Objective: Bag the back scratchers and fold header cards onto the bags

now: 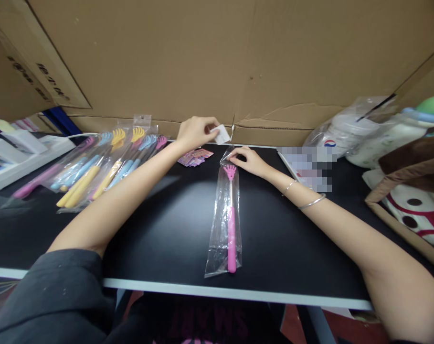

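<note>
A pink back scratcher (231, 239) with a hand-shaped head lies inside a clear plastic bag (218, 234) on the black table, its head pointing away from me. My left hand (197, 133) is closed on a small white card (222, 135), held above the far edge of the table. At the bag's top end, my right hand (251, 161) pinches the clear plastic just beyond the scratcher's head. Several colourful printed cards (197, 156) lie in a loose pile below my left hand.
Several bagged back scratchers (105, 165) in pink, blue and yellow lie at the left, beside a white power strip (34, 157). A cardboard wall (202, 57) stands behind the table. At the right are a blurred-out packet (304, 167), bagged white containers (345, 129) and a brown bag (410, 167).
</note>
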A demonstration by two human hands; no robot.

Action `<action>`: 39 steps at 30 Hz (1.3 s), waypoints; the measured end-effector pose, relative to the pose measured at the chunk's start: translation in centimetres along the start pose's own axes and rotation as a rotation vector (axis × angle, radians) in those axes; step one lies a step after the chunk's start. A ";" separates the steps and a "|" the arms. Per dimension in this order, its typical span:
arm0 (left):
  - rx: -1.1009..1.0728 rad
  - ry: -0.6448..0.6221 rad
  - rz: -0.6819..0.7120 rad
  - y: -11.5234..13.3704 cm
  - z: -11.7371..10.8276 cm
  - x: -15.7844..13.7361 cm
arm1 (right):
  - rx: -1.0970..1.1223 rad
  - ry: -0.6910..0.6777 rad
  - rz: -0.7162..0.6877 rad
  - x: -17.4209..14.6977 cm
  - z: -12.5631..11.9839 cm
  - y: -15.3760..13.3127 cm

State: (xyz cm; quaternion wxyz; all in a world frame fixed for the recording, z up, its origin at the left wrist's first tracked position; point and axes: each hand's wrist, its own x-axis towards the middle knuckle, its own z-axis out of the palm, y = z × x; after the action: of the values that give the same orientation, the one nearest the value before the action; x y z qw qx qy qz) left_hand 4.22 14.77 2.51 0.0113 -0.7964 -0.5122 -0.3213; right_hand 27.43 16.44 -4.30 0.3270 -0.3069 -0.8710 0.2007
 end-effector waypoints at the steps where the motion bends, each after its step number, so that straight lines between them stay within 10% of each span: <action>1: -0.112 0.012 -0.003 0.5 0.8 0.2 | 0.019 0.008 0.013 0.0 0.0 0.1; 11: -0.507 0.021 0.054 -0.2 7.2 -1.3 | 0.182 0.044 0.099 0.1 0.1 1.2; 39: -0.048 -0.104 0.137 1.3 6.7 -2.5 | 0.293 0.244 0.131 -0.1 -0.3 0.8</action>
State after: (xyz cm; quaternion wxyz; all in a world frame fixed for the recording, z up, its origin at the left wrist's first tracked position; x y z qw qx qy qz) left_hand 7.95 14.41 -3.70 -0.0127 -0.8453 -0.4485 -0.2902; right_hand 27.99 17.03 -4.61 0.4576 -0.3343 -0.7645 0.3072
